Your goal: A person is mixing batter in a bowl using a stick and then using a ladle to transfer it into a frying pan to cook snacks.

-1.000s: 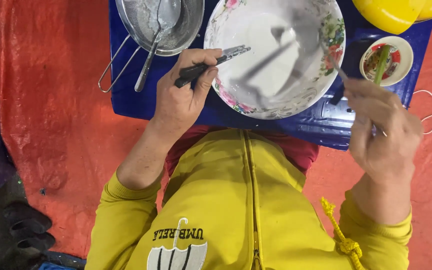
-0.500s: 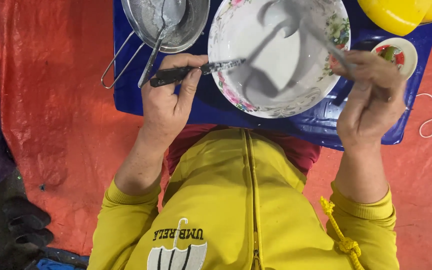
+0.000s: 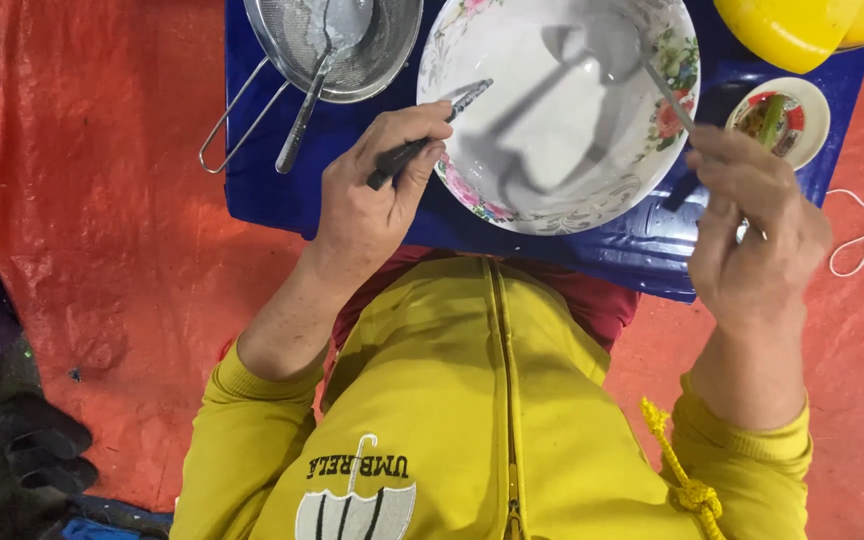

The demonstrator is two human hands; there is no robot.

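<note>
A blue surface [image 3: 282, 195] is seen at the far side, set on an orange tarpaulin [image 3: 92, 200] that covers the floor. On the blue surface a floral-rimmed white bowl [image 3: 452, 60] is placed, with a metal strainer [image 3: 392, 50] to its left and a small dish [image 3: 812, 110] to its right. A dark-handled knife [image 3: 430, 137] is gripped in the closed left hand [image 3: 372, 200] at the bowl's near-left rim. A thin metal utensil [image 3: 664, 88] is pinched by the right hand [image 3: 752, 235], over the bowl's right edge.
</note>
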